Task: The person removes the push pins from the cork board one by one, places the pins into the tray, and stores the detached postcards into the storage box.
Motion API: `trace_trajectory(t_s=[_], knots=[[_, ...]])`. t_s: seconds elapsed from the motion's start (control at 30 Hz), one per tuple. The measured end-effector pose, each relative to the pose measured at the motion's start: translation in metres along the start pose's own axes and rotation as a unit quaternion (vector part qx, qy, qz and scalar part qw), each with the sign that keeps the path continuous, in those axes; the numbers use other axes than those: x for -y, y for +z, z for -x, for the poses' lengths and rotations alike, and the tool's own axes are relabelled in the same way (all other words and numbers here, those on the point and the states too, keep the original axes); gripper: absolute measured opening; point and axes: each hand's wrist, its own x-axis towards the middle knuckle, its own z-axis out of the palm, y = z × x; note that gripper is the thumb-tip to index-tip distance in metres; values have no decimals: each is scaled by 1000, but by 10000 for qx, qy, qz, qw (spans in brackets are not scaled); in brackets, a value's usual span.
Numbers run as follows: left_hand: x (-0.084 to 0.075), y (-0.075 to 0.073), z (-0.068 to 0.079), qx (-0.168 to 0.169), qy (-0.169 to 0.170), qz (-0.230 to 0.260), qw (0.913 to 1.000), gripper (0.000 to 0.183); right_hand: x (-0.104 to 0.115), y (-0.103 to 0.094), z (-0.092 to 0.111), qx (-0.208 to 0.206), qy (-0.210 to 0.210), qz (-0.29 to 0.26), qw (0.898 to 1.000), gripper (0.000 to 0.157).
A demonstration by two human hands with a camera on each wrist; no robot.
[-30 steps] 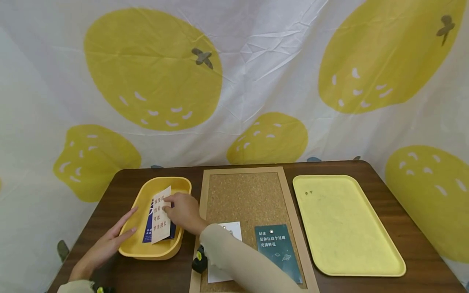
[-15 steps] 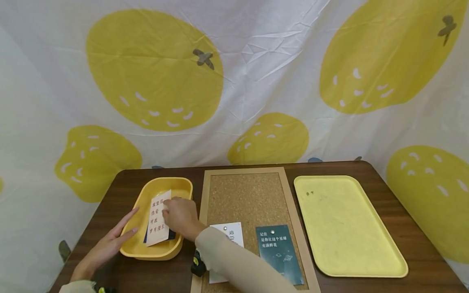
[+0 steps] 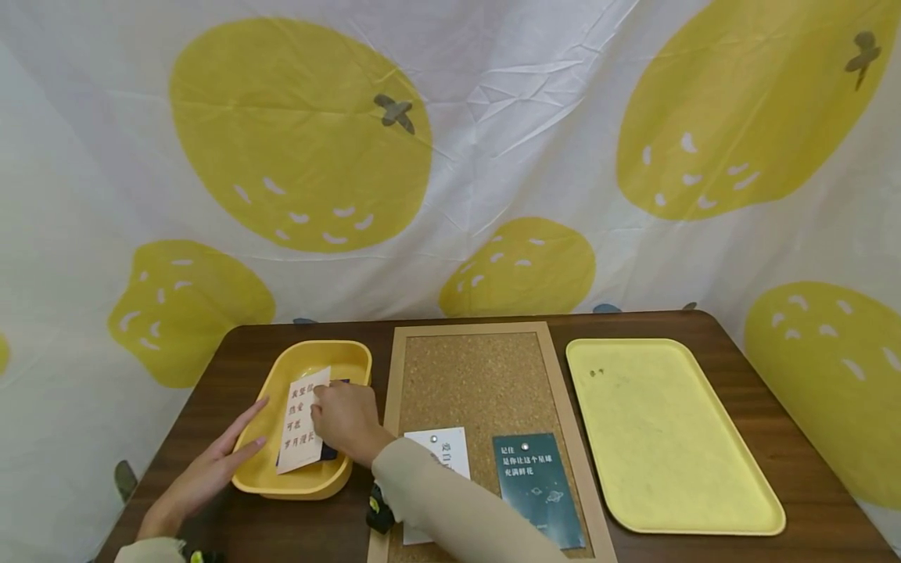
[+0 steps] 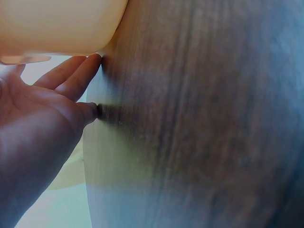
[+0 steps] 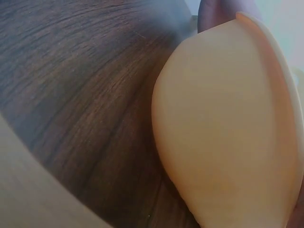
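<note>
A yellow plastic tub [image 3: 262,469] stands at the table's left. In it lies a cream card [image 3: 297,426] with reddish-brown handwriting, over a dark blue card [image 3: 329,452] that mostly stays hidden. My right hand [image 3: 349,418] reaches in across the tub's right rim, its curled thumb and forefinger pinching the cream card's right edge. At the tub's left side rests my left hand [image 3: 199,475], fingers extended along the rim. The left wrist view has that left hand [image 4: 42,109] beneath the tub's overhang. The right wrist view is filled by the tub's outer wall [image 5: 223,118].
Right of the tub lies a wood-framed cork board [image 3: 472,375]. Pinned to its lower half are a white card [image 3: 450,447] and a dark teal card [image 3: 538,485]. A pale yellow tray [image 3: 669,438] sits farther right. A fruit-printed cloth [image 3: 493,156] hangs behind the table.
The cream card has shifted slightly left and toward me, covering more of the blue card. My right hand has moved a little with it; the left hand stays at the tub.
</note>
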Motion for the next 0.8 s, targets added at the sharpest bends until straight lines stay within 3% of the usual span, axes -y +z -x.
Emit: trace_trajectory(t_s=[0.23,0.8], knots=[[0,0,-2,34,-156,4,9999,70,1,-1,0,13,-4,69,10000,24],[1,-1,-1,41,-109,-22,9999,70,2,-2,0,-47,-21,-54,10000,21]])
